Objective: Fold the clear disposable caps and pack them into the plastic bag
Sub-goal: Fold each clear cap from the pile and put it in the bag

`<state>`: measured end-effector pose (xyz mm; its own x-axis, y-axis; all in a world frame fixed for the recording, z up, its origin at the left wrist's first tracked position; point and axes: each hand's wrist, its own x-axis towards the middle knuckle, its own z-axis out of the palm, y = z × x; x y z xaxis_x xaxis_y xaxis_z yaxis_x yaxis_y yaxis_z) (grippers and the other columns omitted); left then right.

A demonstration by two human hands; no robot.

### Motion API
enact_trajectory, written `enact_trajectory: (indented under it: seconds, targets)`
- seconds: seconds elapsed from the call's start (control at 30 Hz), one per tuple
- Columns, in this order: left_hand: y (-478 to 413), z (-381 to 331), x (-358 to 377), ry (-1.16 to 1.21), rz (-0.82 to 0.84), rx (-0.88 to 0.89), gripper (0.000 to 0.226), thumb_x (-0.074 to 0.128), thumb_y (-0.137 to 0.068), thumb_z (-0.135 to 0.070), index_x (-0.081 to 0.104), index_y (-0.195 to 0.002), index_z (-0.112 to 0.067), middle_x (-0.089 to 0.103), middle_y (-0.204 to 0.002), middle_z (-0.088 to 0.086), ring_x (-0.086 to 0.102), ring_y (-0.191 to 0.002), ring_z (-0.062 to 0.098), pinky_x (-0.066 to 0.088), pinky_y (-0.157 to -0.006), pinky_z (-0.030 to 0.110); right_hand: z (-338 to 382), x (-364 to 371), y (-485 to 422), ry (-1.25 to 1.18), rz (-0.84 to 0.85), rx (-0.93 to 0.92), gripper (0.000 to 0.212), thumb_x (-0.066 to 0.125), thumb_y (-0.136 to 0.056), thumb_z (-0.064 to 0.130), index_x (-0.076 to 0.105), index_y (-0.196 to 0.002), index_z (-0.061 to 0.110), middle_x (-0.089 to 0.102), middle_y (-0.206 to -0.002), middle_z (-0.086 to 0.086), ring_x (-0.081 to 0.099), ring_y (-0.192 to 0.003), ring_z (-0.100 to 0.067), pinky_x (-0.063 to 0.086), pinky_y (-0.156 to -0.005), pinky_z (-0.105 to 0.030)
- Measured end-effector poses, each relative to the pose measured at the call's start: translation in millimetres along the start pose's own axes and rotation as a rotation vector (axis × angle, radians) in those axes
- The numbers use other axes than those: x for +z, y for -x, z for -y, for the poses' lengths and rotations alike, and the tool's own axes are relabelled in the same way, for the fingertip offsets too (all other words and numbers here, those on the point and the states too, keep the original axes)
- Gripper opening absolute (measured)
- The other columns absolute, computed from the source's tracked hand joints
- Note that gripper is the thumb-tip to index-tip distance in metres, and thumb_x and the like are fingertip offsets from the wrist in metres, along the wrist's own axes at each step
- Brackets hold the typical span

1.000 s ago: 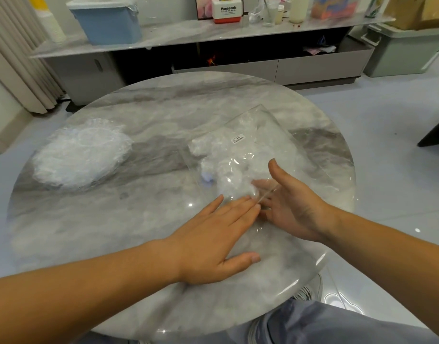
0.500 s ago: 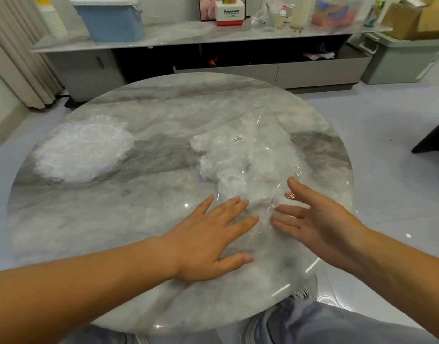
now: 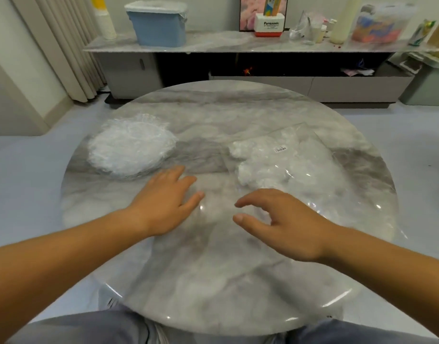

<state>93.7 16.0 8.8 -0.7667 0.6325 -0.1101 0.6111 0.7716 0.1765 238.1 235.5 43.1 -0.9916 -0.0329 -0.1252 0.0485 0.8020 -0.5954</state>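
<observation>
The left hand (image 3: 163, 202) has moved left off the plastic bag (image 3: 310, 167); its fingers are straight and empty. The right hand (image 3: 285, 224) has drawn nearer, loosely curled and empty. The pile of caps (image 3: 131, 145) lies just beyond the left hand, the bag beyond the right.

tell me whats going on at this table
A person is packing clear caps at a round marble table. A pile of caps waits on the left. The plastic bag on the right already has folded caps inside. Both hands are empty: the left hand is flat near the pile, and the right hand is loosely curled by the bag's near end.
</observation>
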Motion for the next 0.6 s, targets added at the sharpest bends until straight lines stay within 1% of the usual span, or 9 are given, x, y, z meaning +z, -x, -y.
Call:
enact_trajectory:
  seconds: [0.1,0.2,0.27,0.33,0.4,0.47,0.5,0.53,0.6]
  targets:
    - [-3,44,-2,-0.097,-0.031,-0.09,0.073,0.019,-0.098,-0.068,0.036,-0.154,-0.024,0.0,-0.169,0.011,-0.003,-0.156,0.025,-0.001,-0.125,0.038,10,22,-32,0.108,0.088,-0.052,0.056,0.042,-0.098,0.061,0.052,-0.143,0.029,0.051,-0.146,0.014,0.04,-0.137,-0.003,0.028,-0.107,-0.016]
    - [-11,84,-5,-0.12,-0.041,-0.144,0.065,0.024,-0.103,-0.059,0.031,-0.157,-0.024,-0.012,-0.168,0.011,-0.014,-0.155,0.024,-0.008,-0.125,0.039,18,45,-66,0.183,0.158,-0.047,0.059,0.038,-0.101,0.059,0.048,-0.147,0.024,0.047,-0.151,0.007,0.037,-0.142,-0.01,0.027,-0.113,-0.021]
    - [-19,98,-7,-0.093,-0.004,-0.177,0.067,0.023,-0.103,-0.06,0.027,-0.158,-0.024,-0.012,-0.169,0.009,-0.014,-0.155,0.023,-0.007,-0.125,0.04,15,54,-79,0.259,0.193,-0.031,0.07,0.031,-0.097,0.067,0.046,-0.148,0.022,0.046,-0.151,0.003,0.036,-0.143,-0.015,0.029,-0.118,-0.03]
    - [-23,108,-7,-0.066,0.045,-0.19,0.07,0.022,-0.103,-0.06,0.023,-0.159,-0.019,-0.005,-0.17,0.007,-0.008,-0.156,0.021,-0.005,-0.126,0.039,11,60,-91,0.312,0.18,0.009,0.081,0.023,-0.091,0.074,0.047,-0.146,0.02,0.047,-0.148,0.002,0.038,-0.141,-0.019,0.032,-0.117,-0.036]
    - [-23,112,-5,-0.038,0.05,-0.165,0.067,0.025,-0.103,-0.059,0.033,-0.154,-0.015,0.017,-0.167,0.007,0.011,-0.155,0.023,0.006,-0.126,0.04,5,59,-98,0.349,0.153,0.062,0.07,0.028,-0.096,0.067,0.049,-0.142,0.02,0.049,-0.145,0.002,0.04,-0.137,-0.02,0.035,-0.113,-0.037]
    - [-19,115,-3,-0.023,-0.007,-0.133,0.047,0.031,-0.102,-0.057,0.052,-0.118,-0.018,0.051,-0.132,0.003,0.042,-0.135,0.026,0.028,-0.114,0.039,0,57,-101,0.376,0.137,0.071,0.06,0.032,-0.1,0.061,0.05,-0.14,0.021,0.049,-0.145,0.003,0.042,-0.135,-0.02,0.037,-0.112,-0.037]
    - [-17,115,-3,-0.017,-0.036,-0.121,0.039,0.034,-0.101,-0.056,0.048,-0.102,-0.02,0.05,-0.11,-0.001,0.049,-0.12,0.025,0.034,-0.105,0.038,-2,55,-101,0.381,0.13,0.076,0.059,0.033,-0.1,0.06,0.05,-0.141,0.021,0.049,-0.147,0.003,0.042,-0.135,-0.019,0.037,-0.112,-0.036]
    - [-13,114,-3,-0.012,-0.06,-0.107,0.036,0.036,-0.101,-0.055,0.044,-0.096,-0.021,0.044,-0.101,-0.005,0.05,-0.112,0.024,0.036,-0.1,0.038,-3,54,-100,0.381,0.118,0.078,0.058,0.034,-0.101,0.059,0.049,-0.142,0.022,0.048,-0.148,0.003,0.042,-0.136,-0.018,0.036,-0.113,-0.035]
    - [-7,112,-1,-0.006,-0.084,-0.059,0.039,0.039,-0.101,-0.053,0.05,-0.106,-0.016,0.047,-0.106,-0.002,0.049,-0.116,0.024,0.036,-0.103,0.038,-5,51,-97,0.375,0.098,0.082,0.058,0.034,-0.101,0.058,0.049,-0.144,0.021,0.049,-0.148,0.003,0.042,-0.136,-0.017,0.037,-0.112,-0.033]
